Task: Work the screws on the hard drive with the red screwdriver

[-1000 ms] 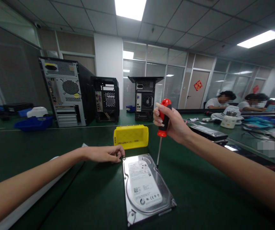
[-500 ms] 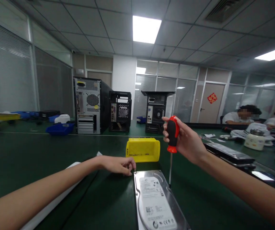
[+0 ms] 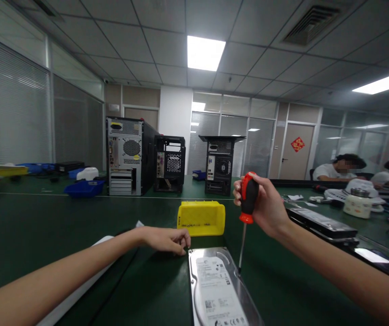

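Observation:
A silver hard drive [image 3: 226,283] with a white label lies flat on the green table, its near end cut off by the frame. My right hand [image 3: 267,203] is wrapped round the red and black handle of a screwdriver [image 3: 249,199]. Its shaft slants down and the tip meets the drive's right edge. By the drive's far left corner, my left hand [image 3: 169,240] rests with curled fingers; whether it touches the drive or holds something small is hidden. Just beyond the drive stands a yellow bin [image 3: 201,217] with small dark bits inside.
Several computer cases, among them a tall tower [image 3: 126,154], stand at the back. A blue tray [image 3: 84,188] is at the left. More hard drives [image 3: 323,222] lie stacked at the right, near a jar [image 3: 357,203]. Two people sit farther right. A cable runs under my left forearm.
The screwdriver handle has turned in my right hand and leans more to the right, while its tip stays at the drive's edge. The view has tilted up slightly. My left hand keeps its place.

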### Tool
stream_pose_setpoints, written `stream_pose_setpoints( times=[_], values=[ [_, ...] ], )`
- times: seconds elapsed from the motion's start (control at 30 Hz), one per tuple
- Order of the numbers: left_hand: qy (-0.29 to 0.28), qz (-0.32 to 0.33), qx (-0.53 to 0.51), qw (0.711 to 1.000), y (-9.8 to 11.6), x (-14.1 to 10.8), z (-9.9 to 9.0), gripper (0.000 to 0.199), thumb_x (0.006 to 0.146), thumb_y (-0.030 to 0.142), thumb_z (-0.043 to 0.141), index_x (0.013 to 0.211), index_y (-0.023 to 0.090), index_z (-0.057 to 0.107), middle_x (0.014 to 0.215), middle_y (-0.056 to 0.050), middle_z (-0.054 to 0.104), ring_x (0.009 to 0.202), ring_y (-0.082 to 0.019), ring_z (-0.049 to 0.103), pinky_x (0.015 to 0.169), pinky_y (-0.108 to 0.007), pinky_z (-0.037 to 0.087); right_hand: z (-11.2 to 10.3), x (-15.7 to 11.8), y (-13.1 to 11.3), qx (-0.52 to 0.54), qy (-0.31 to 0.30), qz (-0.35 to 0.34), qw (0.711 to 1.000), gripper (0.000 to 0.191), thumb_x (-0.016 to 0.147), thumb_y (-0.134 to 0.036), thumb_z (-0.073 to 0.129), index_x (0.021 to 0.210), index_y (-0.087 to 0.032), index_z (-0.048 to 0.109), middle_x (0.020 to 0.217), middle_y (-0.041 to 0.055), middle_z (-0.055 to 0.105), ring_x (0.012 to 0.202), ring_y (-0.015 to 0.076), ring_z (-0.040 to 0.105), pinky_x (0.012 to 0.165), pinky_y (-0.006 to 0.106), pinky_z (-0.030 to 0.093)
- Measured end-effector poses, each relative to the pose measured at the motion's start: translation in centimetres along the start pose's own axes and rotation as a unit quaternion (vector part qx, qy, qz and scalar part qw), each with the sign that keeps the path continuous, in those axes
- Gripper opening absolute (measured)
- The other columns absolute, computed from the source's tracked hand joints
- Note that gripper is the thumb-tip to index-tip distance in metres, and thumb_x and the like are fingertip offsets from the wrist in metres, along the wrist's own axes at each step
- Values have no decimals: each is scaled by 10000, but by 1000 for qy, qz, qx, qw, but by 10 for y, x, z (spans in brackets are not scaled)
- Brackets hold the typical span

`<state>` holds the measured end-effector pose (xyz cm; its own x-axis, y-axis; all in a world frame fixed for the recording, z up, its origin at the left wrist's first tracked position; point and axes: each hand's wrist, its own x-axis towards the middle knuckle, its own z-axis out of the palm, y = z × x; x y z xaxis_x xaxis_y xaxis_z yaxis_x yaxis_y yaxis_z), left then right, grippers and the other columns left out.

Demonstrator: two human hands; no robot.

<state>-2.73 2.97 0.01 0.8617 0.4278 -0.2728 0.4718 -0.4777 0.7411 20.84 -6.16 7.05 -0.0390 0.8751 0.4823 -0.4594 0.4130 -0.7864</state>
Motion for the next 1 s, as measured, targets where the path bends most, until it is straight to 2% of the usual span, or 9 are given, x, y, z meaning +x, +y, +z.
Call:
stream_pose_setpoints(
  times=[0.23,0.43,0.53,0.63,0.77,1.0],
  values=[
    [3,3,-1,1000,-1,1,1,206,774,183,528,949,174,420,761,34,432,676,-101,419,607,-213,338,-2,2,-1,6,26,23,999,198,775,-369,524,772,-171,538,681,-13,526,570,95,476,515,212,410],
    [-3,-4,37,999,3,-1,-1,131,786,184,515,911,162,484,776,25,448,700,-102,418,619,-211,333,-2,3,-3,32,-3,19,999,245,826,-375,448,874,-160,556,748,16,552,615,114,505,564,244,431],
    [-7,-8,49,999,3,-1,-1,129,786,193,516,911,165,502,794,21,454,707,-104,419,623,-210,332,-1,2,-3,23,-14,14,1000,246,836,-393,426,909,-188,539,721,3,541,583,110,490,547,242,412],
    [-9,-3,50,999,1,-1,-2,148,785,215,523,926,174,510,815,18,462,724,-109,427,636,-213,339,1,1,-2,-8,-29,15,999,205,809,-396,484,809,-193,514,671,-24,504,516,83,431,497,215,364],
    [-6,2,47,999,-3,0,-2,150,782,229,530,920,174,514,808,16,461,718,-111,426,629,-213,340,3,0,-2,-54,-28,11,998,191,723,-292,621,705,-176,471,639,-47,466,493,61,388,483,198,331],
    [-10,4,44,999,-2,0,-2,141,786,208,527,919,164,510,814,16,466,728,-107,429,640,-212,341,1,0,-6,-55,-10,19,998,117,730,-271,557,699,-160,535,639,-10,513,556,91,450,533,216,378]
  ],
)
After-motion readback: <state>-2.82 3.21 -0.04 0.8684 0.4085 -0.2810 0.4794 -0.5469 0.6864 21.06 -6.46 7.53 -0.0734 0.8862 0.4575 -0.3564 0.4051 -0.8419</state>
